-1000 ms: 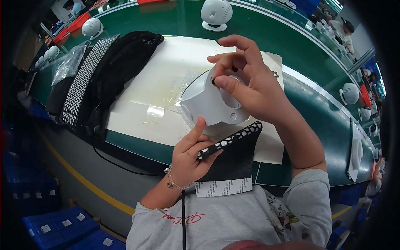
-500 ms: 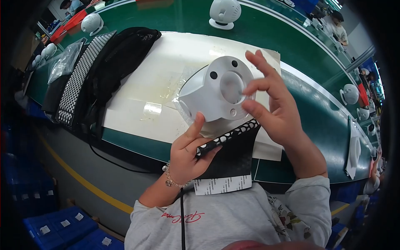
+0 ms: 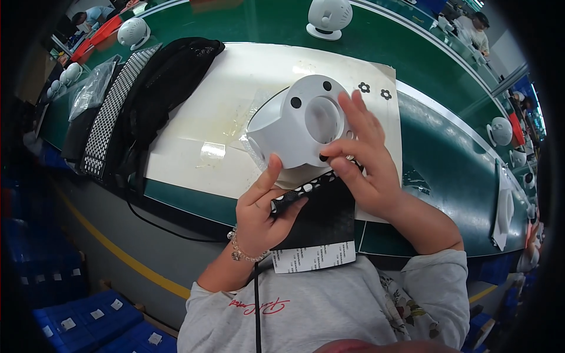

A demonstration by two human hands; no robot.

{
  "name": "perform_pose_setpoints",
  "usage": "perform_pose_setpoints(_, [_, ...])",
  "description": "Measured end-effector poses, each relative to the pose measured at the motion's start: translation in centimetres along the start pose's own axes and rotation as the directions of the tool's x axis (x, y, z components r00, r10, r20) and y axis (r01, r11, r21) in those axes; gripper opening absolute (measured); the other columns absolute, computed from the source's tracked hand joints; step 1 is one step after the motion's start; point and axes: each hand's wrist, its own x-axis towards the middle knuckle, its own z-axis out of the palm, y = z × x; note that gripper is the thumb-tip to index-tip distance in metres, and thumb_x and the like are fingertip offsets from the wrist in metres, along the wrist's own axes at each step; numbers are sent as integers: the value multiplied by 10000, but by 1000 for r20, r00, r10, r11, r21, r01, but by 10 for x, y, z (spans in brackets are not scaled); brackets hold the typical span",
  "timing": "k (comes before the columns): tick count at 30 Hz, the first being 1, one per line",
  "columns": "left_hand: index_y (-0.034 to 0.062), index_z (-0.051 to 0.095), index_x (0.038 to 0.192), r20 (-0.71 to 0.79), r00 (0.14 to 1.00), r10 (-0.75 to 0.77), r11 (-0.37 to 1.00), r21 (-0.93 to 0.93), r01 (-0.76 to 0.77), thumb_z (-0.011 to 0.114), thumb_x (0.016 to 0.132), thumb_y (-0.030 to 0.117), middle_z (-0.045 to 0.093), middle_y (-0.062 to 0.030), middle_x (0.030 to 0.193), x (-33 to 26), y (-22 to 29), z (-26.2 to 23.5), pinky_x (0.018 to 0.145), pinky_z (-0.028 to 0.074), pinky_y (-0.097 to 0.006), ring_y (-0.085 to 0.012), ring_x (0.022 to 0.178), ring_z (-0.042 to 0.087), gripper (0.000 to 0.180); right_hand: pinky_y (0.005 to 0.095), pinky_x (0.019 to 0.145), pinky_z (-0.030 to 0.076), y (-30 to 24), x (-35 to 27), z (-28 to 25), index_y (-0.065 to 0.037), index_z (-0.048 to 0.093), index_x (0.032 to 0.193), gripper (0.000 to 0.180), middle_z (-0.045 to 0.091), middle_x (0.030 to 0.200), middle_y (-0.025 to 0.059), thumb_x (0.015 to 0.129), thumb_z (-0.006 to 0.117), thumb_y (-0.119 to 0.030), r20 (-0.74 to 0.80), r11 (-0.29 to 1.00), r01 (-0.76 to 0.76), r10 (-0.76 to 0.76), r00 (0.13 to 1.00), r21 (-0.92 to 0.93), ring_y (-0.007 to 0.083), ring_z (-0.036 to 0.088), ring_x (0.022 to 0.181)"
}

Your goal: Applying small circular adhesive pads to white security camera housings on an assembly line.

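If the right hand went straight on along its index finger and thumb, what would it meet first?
Most likely the white housing, just ahead of the right hand, where a small black pad shows. Depth is unclear; they may already touch.

Head-worn fisheye view, facing down, close above left hand [image 3: 257,216] and right hand [image 3: 369,167]

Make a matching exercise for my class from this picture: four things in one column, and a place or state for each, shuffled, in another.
1. Left hand
2. Right hand
3. Beaded bracelet
4. Clear plastic bag

A. around the left wrist
B. at a small black pad
C. left of the white board
D. holding a black sheet

Pairs: 1-D, 2-B, 3-A, 4-C
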Motion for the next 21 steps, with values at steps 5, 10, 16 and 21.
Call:
perform_pose_setpoints(5, [-38, 567, 761, 3, 1000, 13, 1000, -12, -13, 691, 648, -15, 385, -208, 1286, 0, 1, -3, 777, 461, -280, -252, 961, 586, 169, 438, 1021, 84, 7, -16, -4, -104, 602, 994, 186, 334, 1336, 172, 827, 535, -153, 107, 832, 265, -244, 964, -487, 356, 168, 1297])
perform_pose_setpoints(10, [-5, 578, 746, -75, 985, 154, 988, 39, -151, 710, 594, -21, 442, -189, 1252, -4, -4, 2, 675, 468, -270, -203, 785, 579, 202, 443, 1012, 112, -12, -18, -10, -132, 623, 945, 195, 427, 1270, 104, 778, 608, -232, 74, 959, 167, -154, 985, -230, 338, 238, 1272])
perform_pose_setpoints(16, [8, 562, 728, -39, 985, 169, 982, 94, -165, 714, 550, -36, 443, -171, 1256, -2, -1, 2, 669, 464, -285, -218, 846, 567, 239, 422, 1013, 158, -7, -16, -16, -108, 585, 768, 57, 459, 1228, 102, 747, 630, -137, 88, 986, 133, -124, 988, -100, 321, 260, 1262])
perform_pose_setpoints(21, [-18, 520, 742, -16, 984, 176, 981, 87, -174, 704, 603, -30, 404, -183, 1283, -1, -2, 4, 659, 474, -288, -234, 846, 579, 231, 386, 1016, 195, 23, 2, -17, -70, 574, 885, 90, 385, 1298, 124, 813, 569, -123, -96, 960, -132, 160, 982, 246, 277, 233, 1280])
